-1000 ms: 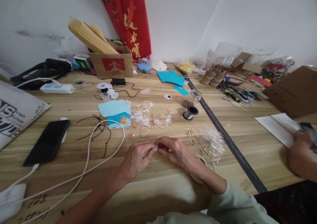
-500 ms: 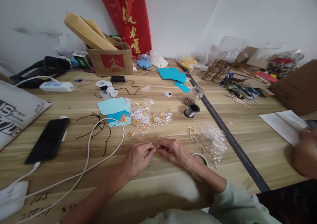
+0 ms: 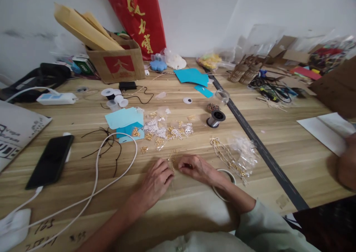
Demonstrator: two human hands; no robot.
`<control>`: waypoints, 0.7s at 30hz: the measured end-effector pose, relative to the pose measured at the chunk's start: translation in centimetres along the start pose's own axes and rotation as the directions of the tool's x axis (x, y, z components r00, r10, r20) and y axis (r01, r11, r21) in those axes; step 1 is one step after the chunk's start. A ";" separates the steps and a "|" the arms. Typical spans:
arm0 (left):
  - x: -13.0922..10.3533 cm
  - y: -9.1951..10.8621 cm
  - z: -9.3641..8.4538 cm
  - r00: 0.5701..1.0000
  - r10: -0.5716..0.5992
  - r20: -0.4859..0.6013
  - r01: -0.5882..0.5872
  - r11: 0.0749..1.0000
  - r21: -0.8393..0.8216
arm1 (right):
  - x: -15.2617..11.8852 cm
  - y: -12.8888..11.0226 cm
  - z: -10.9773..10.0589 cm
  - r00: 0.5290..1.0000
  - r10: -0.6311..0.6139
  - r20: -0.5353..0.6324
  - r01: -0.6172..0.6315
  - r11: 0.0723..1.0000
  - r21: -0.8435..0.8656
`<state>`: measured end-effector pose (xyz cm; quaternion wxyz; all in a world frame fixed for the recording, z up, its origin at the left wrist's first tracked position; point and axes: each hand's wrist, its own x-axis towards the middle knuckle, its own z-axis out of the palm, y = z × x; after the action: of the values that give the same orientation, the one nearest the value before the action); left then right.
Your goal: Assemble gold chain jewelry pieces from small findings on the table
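Observation:
My left hand (image 3: 158, 178) rests low over the table, its fingers curled together beside a thin gold chain (image 3: 172, 162); what its fingertips pinch is too small to make out. Just right of the chain, my right hand (image 3: 194, 166) has its thumb and fingers pressed together, and anything between them is hidden. Beyond my hands lie gold beads (image 3: 158, 142) and silver beads (image 3: 175, 133) in small clear bags. A gold and silver chain (image 3: 226, 157) lies to the right, near crumpled clear bags (image 3: 244, 151).
A wire spool (image 3: 216, 119) stands behind the chain. A round cup (image 3: 224, 185) is partly under my right forearm. On the left are a black phone (image 3: 50, 162) and a looped white cable (image 3: 96, 170). Another person's hand (image 3: 347, 164) is at the right edge, by white paper (image 3: 322, 133).
My hands have separated from fingertip contact, leaving a small gap with the gold chain showing between them. The camera view has shifted slightly.

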<state>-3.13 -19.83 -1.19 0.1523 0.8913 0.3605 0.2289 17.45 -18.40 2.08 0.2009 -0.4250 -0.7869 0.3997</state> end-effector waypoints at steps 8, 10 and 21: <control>0.0 0.4 -0.1 0.999 0.039 -0.004 -0.039 0.998 0.044 | -0.1 0.3 -0.1 1.000 0.027 -0.007 -0.027 1.000 -0.010; 0.0 0.4 -0.1 0.999 0.042 -0.009 -0.042 0.998 0.045 | -0.1 0.2 -0.1 1.000 0.017 -0.003 -0.017 1.000 -0.014; 0.0 0.6 -0.6 1.000 0.020 -0.006 -0.019 0.996 0.091 | -0.2 0.0 0.4 1.000 -0.004 0.017 0.006 0.997 -0.078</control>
<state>-3.02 -20.18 -0.43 0.1082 0.9001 0.3623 0.2166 17.26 -18.77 1.84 0.1784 -0.4270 -0.8048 0.3717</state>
